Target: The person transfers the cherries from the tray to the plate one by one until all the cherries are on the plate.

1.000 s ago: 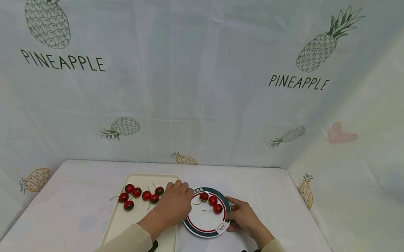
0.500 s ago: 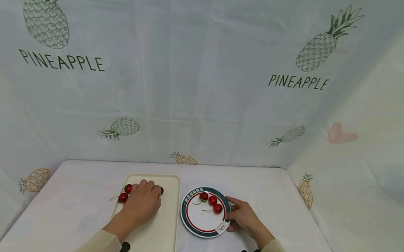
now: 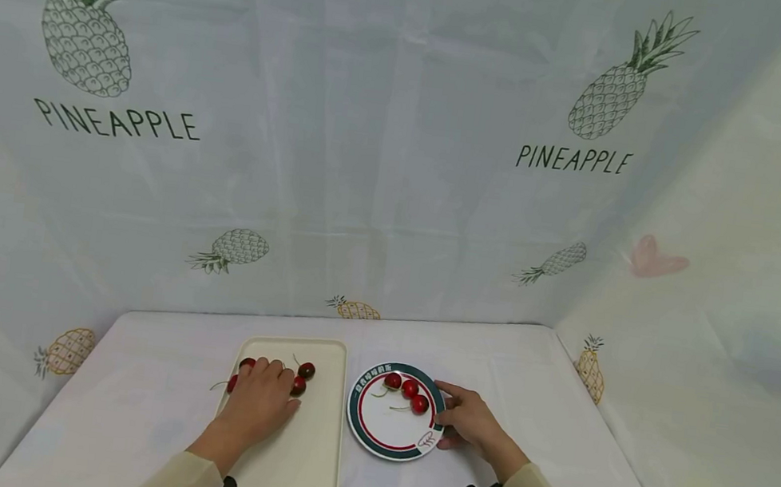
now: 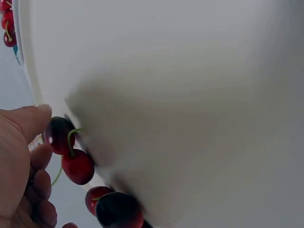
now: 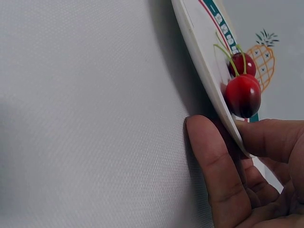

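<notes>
Cherries [image 3: 304, 370] lie on a cream tray [image 3: 308, 459] on the tabletop [image 3: 535, 372]; the left hand [image 3: 260, 401] rests over them, grasp indeterminate. Right hand [image 3: 471, 421] pinches the rim of a plate [image 3: 390, 436] bearing three cherries.

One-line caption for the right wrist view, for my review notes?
Right hand grips the rim of a tilted-looking plate holding red cherries, above a white tablecloth.

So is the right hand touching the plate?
Touching. The right wrist view shows the right hand pinching the plate rim between thumb and fingers.
</notes>
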A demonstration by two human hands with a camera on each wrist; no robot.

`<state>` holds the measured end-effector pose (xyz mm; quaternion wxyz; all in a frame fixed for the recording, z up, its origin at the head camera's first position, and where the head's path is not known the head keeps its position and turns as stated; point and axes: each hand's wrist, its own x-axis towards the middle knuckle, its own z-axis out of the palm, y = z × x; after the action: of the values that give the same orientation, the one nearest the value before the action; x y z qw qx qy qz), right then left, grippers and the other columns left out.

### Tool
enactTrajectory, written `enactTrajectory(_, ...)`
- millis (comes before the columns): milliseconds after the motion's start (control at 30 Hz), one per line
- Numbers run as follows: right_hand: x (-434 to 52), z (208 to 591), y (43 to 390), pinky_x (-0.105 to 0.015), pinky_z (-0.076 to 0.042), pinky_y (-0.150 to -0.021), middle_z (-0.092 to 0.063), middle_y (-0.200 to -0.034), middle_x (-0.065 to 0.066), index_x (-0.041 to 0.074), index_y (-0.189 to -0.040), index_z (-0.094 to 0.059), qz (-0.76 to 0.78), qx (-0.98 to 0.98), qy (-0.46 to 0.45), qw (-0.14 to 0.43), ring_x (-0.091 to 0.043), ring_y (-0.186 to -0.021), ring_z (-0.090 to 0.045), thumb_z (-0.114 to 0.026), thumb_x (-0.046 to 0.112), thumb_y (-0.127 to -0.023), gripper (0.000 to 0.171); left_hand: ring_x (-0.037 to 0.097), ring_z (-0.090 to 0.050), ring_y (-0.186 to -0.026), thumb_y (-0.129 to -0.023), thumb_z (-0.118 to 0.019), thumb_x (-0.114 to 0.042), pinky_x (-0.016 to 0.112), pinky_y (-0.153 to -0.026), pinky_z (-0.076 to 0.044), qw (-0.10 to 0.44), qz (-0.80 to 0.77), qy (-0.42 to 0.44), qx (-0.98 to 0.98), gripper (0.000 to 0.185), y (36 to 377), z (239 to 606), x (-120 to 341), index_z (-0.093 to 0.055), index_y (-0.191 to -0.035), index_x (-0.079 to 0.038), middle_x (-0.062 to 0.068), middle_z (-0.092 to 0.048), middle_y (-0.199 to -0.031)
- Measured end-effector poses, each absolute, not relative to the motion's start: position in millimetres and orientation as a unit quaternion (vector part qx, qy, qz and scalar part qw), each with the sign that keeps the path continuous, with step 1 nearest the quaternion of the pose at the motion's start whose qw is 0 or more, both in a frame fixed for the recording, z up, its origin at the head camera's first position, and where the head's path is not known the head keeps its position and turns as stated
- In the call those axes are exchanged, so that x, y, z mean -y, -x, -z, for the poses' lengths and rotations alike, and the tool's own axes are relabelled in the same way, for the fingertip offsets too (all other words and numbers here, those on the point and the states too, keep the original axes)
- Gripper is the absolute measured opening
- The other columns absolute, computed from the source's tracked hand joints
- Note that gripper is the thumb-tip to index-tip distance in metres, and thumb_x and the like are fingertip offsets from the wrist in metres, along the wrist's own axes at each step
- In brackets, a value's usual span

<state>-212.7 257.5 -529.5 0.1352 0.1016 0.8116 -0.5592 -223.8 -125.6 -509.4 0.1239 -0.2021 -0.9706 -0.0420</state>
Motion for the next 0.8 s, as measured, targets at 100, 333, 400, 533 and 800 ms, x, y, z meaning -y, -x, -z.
enactTrajectory(100, -257.3, 529.6, 212.5, -0.039, -0.062, -0.061, -0.061, -0.126, -0.020, 0.013, -0.156, -0.052, 0.558, -0.812, -0.103, 0.135, -0.025, -0.074, -0.070, -0.077, 0.000, -0.089, 0.072, 0.032, -0.052, -0.095, -0.088, -0.083, -0.033, 0.054, -0.089, -0.044, 0.116, 0.036, 0.192, 0.974, 0.037, 223.6, 512.2, 128.5, -0.069, -0.106, -0.004, 0.009, -0.063, -0.099)
enactTrajectory(333, -257.2, 527.8, 211.9, -0.039, -0.062, -0.061, -0.060, -0.126, -0.020, 0.013, -0.156, -0.051, 0.555, -0.814, -0.103, 0.135, -0.025, -0.074, -0.070, -0.076, 0.000, -0.089, 0.072, 0.033, -0.052, -0.100, -0.087, -0.085, -0.035, 0.054, -0.084, -0.043, 0.098, 0.028, 0.154, 0.983, 0.043, 226.4, 521.1, 140.2, -0.070, -0.110, -0.001, 0.012, -0.065, -0.104)
enactTrajectory(400, -256.9, 527.1, 212.0, -0.039, -0.062, -0.061, -0.060, -0.127, -0.020, 0.013, -0.156, -0.051, 0.555, -0.814, -0.102, 0.136, -0.025, -0.074, -0.070, -0.076, 0.000, -0.089, 0.073, 0.033, -0.052, -0.102, -0.088, -0.084, -0.036, 0.054, -0.084, -0.043, 0.089, 0.026, 0.147, 0.985, 0.044, 226.9, 522.0, 142.8, -0.070, -0.111, -0.001, 0.012, -0.066, -0.108)
enactTrajectory(533, -256.6, 526.9, 212.1, -0.039, -0.062, -0.061, -0.061, -0.128, -0.021, 0.013, -0.156, -0.051, 0.553, -0.815, -0.106, 0.134, -0.025, -0.073, -0.070, -0.076, 0.000, -0.089, 0.073, 0.033, -0.052, -0.104, -0.090, -0.082, -0.036, 0.053, -0.085, -0.043, 0.081, 0.028, 0.145, 0.986, 0.044, 226.8, 520.2, 143.6, -0.070, -0.113, -0.001, 0.013, -0.066, -0.110)
enactTrajectory(800, -255.8, 529.5, 213.0, -0.039, -0.062, -0.061, -0.061, -0.126, -0.020, 0.013, -0.156, -0.050, 0.550, -0.818, -0.108, 0.130, -0.025, -0.074, -0.069, -0.077, 0.001, -0.090, 0.073, 0.033, -0.052, -0.097, -0.089, -0.082, -0.030, 0.053, -0.085, -0.043, 0.107, 0.000, 0.183, 0.977, 0.034, 227.4, 520.4, 137.6, -0.069, -0.105, -0.003, 0.010, -0.062, -0.097)
